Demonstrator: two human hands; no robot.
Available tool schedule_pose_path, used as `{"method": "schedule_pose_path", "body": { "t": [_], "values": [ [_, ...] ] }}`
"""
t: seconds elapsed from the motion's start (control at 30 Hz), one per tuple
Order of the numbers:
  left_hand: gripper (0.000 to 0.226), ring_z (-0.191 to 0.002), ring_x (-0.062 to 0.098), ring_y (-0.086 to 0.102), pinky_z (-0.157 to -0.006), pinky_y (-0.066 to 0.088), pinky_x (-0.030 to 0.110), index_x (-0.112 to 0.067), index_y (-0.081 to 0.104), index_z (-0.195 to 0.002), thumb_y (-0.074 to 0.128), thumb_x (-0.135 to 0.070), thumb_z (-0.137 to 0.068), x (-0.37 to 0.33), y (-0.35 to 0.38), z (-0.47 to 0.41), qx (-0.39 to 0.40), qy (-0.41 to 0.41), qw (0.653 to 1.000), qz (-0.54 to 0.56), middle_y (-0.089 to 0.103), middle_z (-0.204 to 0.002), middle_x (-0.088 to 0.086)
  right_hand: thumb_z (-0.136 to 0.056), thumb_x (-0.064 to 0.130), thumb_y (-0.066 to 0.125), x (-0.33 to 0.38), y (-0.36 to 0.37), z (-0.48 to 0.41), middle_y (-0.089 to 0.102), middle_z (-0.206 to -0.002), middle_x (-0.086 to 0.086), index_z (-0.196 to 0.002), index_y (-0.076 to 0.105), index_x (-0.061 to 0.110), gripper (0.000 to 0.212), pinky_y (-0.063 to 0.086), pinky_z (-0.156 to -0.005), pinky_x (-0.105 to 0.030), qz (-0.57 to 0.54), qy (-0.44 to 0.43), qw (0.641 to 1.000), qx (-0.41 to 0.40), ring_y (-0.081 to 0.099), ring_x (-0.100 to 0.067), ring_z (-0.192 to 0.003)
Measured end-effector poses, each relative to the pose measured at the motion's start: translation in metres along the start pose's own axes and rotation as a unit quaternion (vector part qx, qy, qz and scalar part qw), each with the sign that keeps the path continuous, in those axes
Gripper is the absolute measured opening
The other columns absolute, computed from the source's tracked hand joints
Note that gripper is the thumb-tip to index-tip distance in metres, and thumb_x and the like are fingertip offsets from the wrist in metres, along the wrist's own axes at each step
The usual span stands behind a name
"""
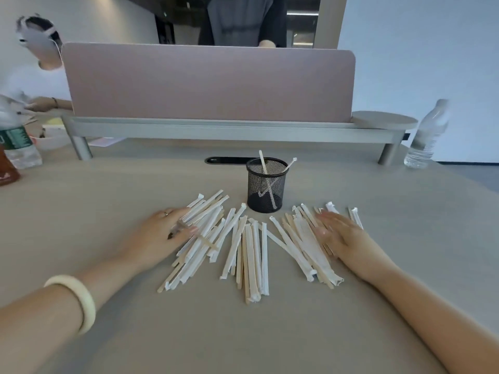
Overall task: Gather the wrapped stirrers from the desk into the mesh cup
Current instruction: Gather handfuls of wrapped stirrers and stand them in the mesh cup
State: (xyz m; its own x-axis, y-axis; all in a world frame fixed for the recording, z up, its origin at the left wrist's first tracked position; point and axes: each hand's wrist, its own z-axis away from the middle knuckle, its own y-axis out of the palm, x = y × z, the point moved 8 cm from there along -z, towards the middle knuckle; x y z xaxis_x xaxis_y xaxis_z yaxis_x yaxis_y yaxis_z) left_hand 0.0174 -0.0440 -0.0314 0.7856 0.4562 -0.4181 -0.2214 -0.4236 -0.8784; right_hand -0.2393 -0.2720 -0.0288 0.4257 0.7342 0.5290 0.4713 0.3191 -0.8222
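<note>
Forearms are seen reaching in from the near edge of the tabletop (81,190), a pale bangle (77,300) being worn on the left wrist. Beyond them, the wrapped stirrers (248,247) are spread loosely on the tabletop in three rough clusters that fan out toward the far side, many crossing or overlapping one another. The left hand (162,233) is laid palm down against the left cluster; its fingers (183,228) are loosely extended over the wrappers, and one stirrer appears to be caught between them, though a firm pinch cannot be confirmed. A ring is worn on this hand. The right hand (340,236) is laid flat on the right cluster, its fingers blurred, stretched out and slightly spread, with nothing gripped. The middle cluster is left untouched between the two hands.

Just behind the middle cluster, the black mesh cup (266,184) is stood upright, and two stirrers are already leaned inside it, their tips projecting above the rim. Behind the cup, a dark cable slot is set into the tabletop. Farther back, a raised shelf (229,130) on round legs is topped by a pink divider panel (208,82). A clear water bottle (428,133) is stood at the far right, and another bottle (16,141) at the far left. Other people are partly visible beyond the panel.
</note>
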Motion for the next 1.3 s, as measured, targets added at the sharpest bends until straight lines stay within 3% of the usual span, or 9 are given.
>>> {"method": "schedule_pose_path", "body": {
  "t": [0.13, 0.27, 0.57, 0.63, 0.7, 0.9, 1.03, 1.17, 1.3],
  "values": [
    [0.062, -0.124, 0.019, 0.046, -0.096, 0.033, 0.025, -0.021, 0.043, -0.137, 0.050, -0.053, -0.085, 0.002, 0.001, -0.006, -0.014, -0.012, 0.999, 0.035, 0.051, -0.133, 0.002, -0.092, 0.038, 0.048, -0.023, -0.032, -0.008, 0.040, -0.147, 0.000, -0.139, 0.041, 0.021, 0.051, 0.032, -0.104, -0.035, 0.040, 0.099, 0.989, -0.104, 0.031, -0.023, -0.137],
    [0.066, -0.123, 0.033, 0.047, -0.101, 0.039, 0.039, -0.012, 0.043, -0.135, 0.060, -0.048, -0.082, 0.021, 0.005, -0.035, 0.022, -0.102, 0.994, -0.042, 0.050, -0.134, 0.015, -0.085, 0.045, 0.055, -0.048, -0.032, -0.017, 0.038, -0.143, -0.012, -0.140, 0.034, 0.014, 0.067, 0.034, -0.101, -0.044, 0.134, 0.226, 0.965, -0.002, 0.027, -0.034, -0.134],
    [0.016, -0.058, 0.022, 0.043, -0.053, 0.030, 0.026, -0.013, 0.049, -0.068, 0.062, -0.021, -0.071, 0.006, 0.026, -0.077, 0.168, -0.139, 0.974, -0.064, 0.047, -0.066, 0.007, -0.078, 0.013, 0.059, -0.040, -0.017, -0.051, 0.057, -0.124, -0.019, -0.126, 0.050, -0.002, 0.051, 0.048, -0.094, -0.041, 0.126, 0.241, 0.957, 0.102, 0.057, -0.034, -0.113],
    [0.020, -0.048, 0.019, 0.041, -0.042, 0.031, 0.019, -0.011, 0.046, -0.061, 0.061, -0.017, -0.073, 0.004, 0.027, -0.080, 0.186, -0.155, 0.969, -0.045, 0.042, -0.056, 0.005, -0.076, 0.015, 0.059, -0.037, -0.015, -0.055, 0.065, -0.094, -0.014, -0.095, 0.062, -0.002, 0.025, 0.051, -0.070, -0.035, 0.139, 0.224, 0.957, 0.123, 0.064, -0.029, -0.085],
    [0.025, -0.046, 0.015, 0.044, -0.038, 0.037, 0.018, -0.010, 0.045, -0.057, 0.060, -0.017, -0.075, 0.004, 0.029, -0.081, 0.209, -0.178, 0.961, -0.025, 0.044, -0.053, 0.003, -0.072, 0.016, 0.059, -0.037, -0.013, -0.059, 0.037, -0.056, -0.002, -0.056, 0.039, 0.010, 0.026, 0.025, -0.045, -0.026, 0.125, 0.222, 0.958, 0.135, 0.034, -0.018, -0.049],
    [0.028, -0.052, 0.015, 0.046, -0.040, 0.042, 0.022, -0.010, 0.044, -0.058, 0.064, -0.021, -0.075, 0.006, 0.028, -0.081, 0.262, -0.213, 0.941, -0.028, 0.043, -0.059, 0.004, -0.069, 0.014, 0.065, -0.038, -0.015, -0.054, 0.027, -0.052, 0.001, -0.050, 0.032, 0.016, 0.038, 0.016, -0.051, -0.028, 0.054, 0.209, 0.966, 0.145, 0.024, -0.016, -0.051],
    [0.028, -0.045, 0.017, 0.040, -0.042, 0.034, 0.021, -0.011, 0.042, -0.057, 0.061, -0.023, -0.074, -0.002, 0.022, -0.083, 0.250, -0.174, 0.949, -0.085, 0.040, -0.053, 0.003, -0.076, 0.011, 0.064, -0.039, -0.013, -0.051, 0.041, -0.075, -0.004, -0.080, 0.058, -0.001, 0.014, 0.025, -0.056, -0.028, 0.064, 0.196, 0.973, 0.103, 0.036, -0.018, -0.066],
    [0.033, -0.047, 0.015, 0.041, -0.041, 0.037, 0.021, -0.013, 0.038, -0.056, 0.062, -0.019, -0.079, -0.008, 0.020, -0.084, 0.241, -0.156, 0.955, -0.073, 0.039, -0.056, 0.001, -0.081, 0.017, 0.066, -0.041, -0.016, -0.047, 0.052, -0.091, 0.002, -0.100, 0.050, 0.018, 0.024, 0.034, -0.061, -0.023, 0.010, 0.200, 0.978, 0.061, 0.048, -0.014, -0.079],
    [0.032, -0.056, 0.018, 0.041, -0.047, 0.033, 0.024, -0.012, 0.040, -0.062, 0.065, -0.021, -0.079, -0.006, 0.008, -0.090, 0.208, -0.153, 0.965, -0.051, 0.041, -0.063, 0.002, -0.085, 0.014, 0.059, -0.043, -0.024, -0.050, 0.054, -0.076, -0.007, -0.084, 0.059, 0.001, 0.013, 0.031, -0.062, -0.030, -0.032, 0.179, 0.983, 0.031, 0.047, -0.021, -0.072]
  ]
}}
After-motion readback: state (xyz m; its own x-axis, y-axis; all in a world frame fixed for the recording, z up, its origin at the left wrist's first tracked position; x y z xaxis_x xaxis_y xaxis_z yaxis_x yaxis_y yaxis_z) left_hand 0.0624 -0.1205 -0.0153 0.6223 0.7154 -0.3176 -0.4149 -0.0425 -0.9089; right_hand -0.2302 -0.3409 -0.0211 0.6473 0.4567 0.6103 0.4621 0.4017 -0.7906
